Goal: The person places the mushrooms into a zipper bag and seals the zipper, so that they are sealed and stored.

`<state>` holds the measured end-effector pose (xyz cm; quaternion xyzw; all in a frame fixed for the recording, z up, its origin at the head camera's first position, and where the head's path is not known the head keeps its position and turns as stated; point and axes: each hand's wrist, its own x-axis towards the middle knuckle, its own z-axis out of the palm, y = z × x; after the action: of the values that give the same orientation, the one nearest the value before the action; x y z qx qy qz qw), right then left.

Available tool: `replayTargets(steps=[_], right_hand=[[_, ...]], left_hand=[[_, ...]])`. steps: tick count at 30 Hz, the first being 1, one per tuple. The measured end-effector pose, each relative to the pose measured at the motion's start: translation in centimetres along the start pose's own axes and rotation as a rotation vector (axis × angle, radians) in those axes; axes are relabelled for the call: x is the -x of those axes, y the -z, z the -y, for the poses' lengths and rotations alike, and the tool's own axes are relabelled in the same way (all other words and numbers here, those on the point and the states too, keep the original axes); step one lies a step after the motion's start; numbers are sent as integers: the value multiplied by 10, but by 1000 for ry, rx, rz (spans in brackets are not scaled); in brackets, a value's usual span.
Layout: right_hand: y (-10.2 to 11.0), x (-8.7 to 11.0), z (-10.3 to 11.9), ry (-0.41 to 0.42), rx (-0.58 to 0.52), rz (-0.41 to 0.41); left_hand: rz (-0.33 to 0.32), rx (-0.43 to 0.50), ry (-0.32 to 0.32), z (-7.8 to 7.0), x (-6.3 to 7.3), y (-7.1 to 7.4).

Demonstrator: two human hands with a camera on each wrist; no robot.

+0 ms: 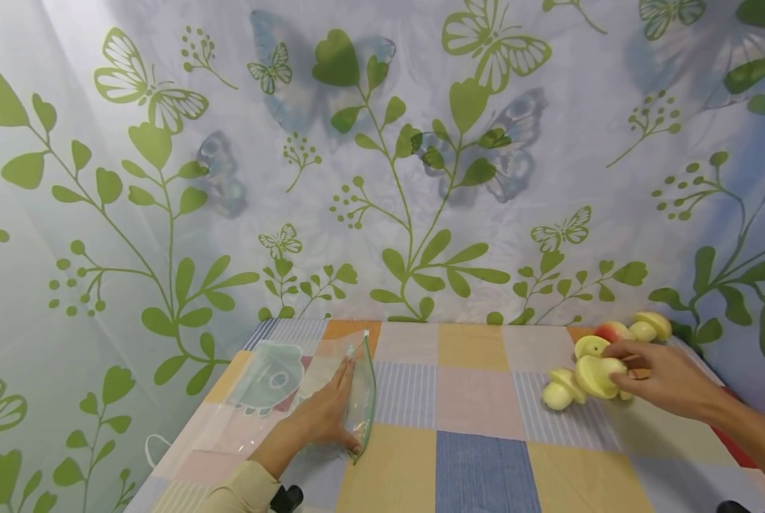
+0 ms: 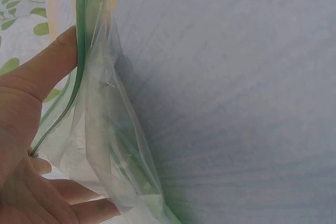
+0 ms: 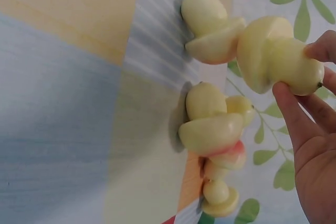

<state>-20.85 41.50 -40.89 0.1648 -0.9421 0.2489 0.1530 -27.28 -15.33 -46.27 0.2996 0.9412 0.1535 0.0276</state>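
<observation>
Nearest the head camera, at the bottom edge, is a pale cuff [image 1: 244, 488] on the left arm, with a black device [image 1: 286, 497] just beside it at the wrist. Beyond the cuff, the left hand [image 1: 321, 417] lies over the mouth of a clear plastic bag [image 1: 312, 374], fingers extended, thumb spread away from them. The left wrist view shows the thumb pressed along the bag's green sealing strip [image 2: 81, 56]. The bag lies on the left part of a patchwork cloth [image 1: 404, 463] and bears a pale green printed figure [image 1: 261, 370].

At the right side of the cloth, the right hand [image 1: 661, 377] pinches a pale yellow mushroom-shaped piece [image 1: 594, 377] by its stem, between thumb and fingers. Whether its cap touches the second mushroom [image 1: 560, 390], immediately to its left, cannot be told. Behind the held piece are a third mushroom [image 1: 589, 346], a red-and-yellow rounded item [image 1: 612, 330] and, farthest back, a fourth mushroom [image 1: 653, 326]. Behind the cloth hangs a pale curtain [image 1: 382, 164] printed with green leaves and butterflies.
</observation>
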Motion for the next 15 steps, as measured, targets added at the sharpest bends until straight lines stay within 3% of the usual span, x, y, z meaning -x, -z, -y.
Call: replayTargets(steps=[9,15], right_hand=[[-4,-8,9,26,-29,-30],[-8,-11,17,34,-137,-37]], left_hand=[[-2,18,1,-1,-1,-1],[9,2,11,1,-1,-1]])
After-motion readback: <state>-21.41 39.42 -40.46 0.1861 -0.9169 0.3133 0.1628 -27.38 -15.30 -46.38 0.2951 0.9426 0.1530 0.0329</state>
